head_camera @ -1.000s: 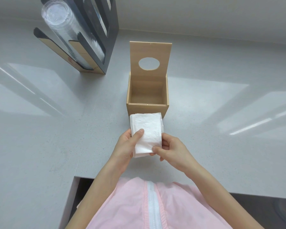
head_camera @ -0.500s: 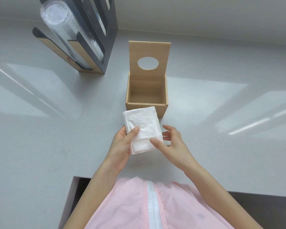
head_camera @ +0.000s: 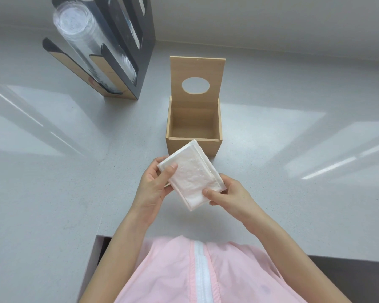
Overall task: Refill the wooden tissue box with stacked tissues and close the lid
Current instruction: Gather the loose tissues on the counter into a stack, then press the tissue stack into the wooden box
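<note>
A wooden tissue box (head_camera: 194, 147) stands open and empty on the grey counter. Its lid (head_camera: 197, 68), with an oval hole, is tipped upright at the back. Just in front of the box I hold a white stack of tissues (head_camera: 192, 174), turned diagonally and lifted off the counter. My left hand (head_camera: 153, 189) grips its left edge with the thumb on top. My right hand (head_camera: 230, 196) pinches the lower right corner.
A dark rack with wooden trim (head_camera: 118, 51) stands at the back left and holds a stack of clear plastic cups (head_camera: 85, 42). The counter's front edge has a notch (head_camera: 99, 239) near my body. A wall runs along the back.
The tissue stack has been lifted and rotated from lying straight in front of the box to a diagonal tilt. My right hand moved from its side to the lower right corner.
</note>
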